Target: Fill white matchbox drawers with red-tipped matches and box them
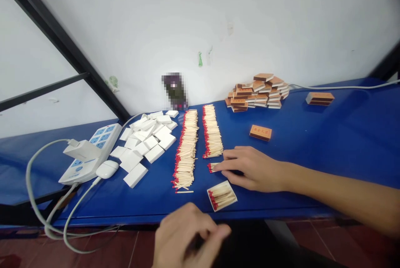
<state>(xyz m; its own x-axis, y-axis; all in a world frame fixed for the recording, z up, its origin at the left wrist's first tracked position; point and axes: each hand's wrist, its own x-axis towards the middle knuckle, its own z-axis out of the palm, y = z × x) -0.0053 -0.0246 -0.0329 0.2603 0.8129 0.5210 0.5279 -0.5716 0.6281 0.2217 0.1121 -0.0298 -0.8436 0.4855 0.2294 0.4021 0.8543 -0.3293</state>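
Note:
My right hand (250,168) reaches in from the right, its fingertips closed on a small bunch of red-headed matches (211,167) lying on the table. Just nearer to me is a white matchbox tray (231,205) partly filled with matches. My left hand (187,234) is at the table's front edge, left of and below the tray. Its fingers are curled and the thumb lies close to the index finger, with nothing visible between them. Two long rows of matches, a left row (186,147) and a shorter right row (212,132), run toward the wall.
White matchbox trays (131,160) lie heaped at left, beside a power strip (106,134) with plugged-in chargers and cables. A pile of orange matchbox sleeves (264,93) sits against the wall. Separate matchboxes are at right: one nearer (260,132), one farther (320,98). A pixelated object (175,91) leans there.

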